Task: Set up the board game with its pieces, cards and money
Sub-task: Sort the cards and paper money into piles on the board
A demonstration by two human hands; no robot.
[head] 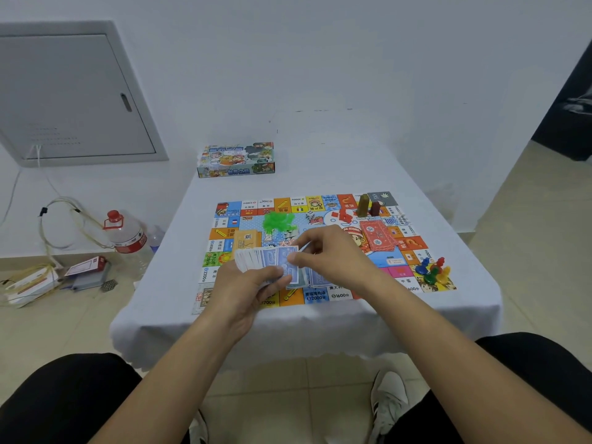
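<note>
Seen from above a cloth-draped table (320, 331), with the game board (323, 248) as centre of everything; far left of the board, down on the floor, a red-capped water bottle (126, 233) amid cables and papers; beyond the board's far left corner, the game box (236, 160), closed and apart from play. On the board's left half, an orange card deck (247, 240) lying flat, a heap of green houses (277, 221) just past it; over the board's near edge, left hand (248, 288) clamped on a fanned stack of blue money notes (267, 259), thumb across the top; right hand (323, 253) meeting it, fingertips pinching a single note off the fan, both hands close together; more blue notes (317, 278) already laid on the board beneath. Right of the hands, red houses (342, 216) scattered near the die (309, 215), a red card deck (378, 238) slightly askew, two tall blocks (368, 205) standing at the board's far right corner; four coloured pawns (432, 270) clustered at the near right corner. Money apparently mid-sorting, rest largely placed. Risks from here: thin notes sticking so two lift as one, spoiling the count; a loosened left grip spilling the fan across the board; a forearm sweep toppling the upright blocks or pawns.
</note>
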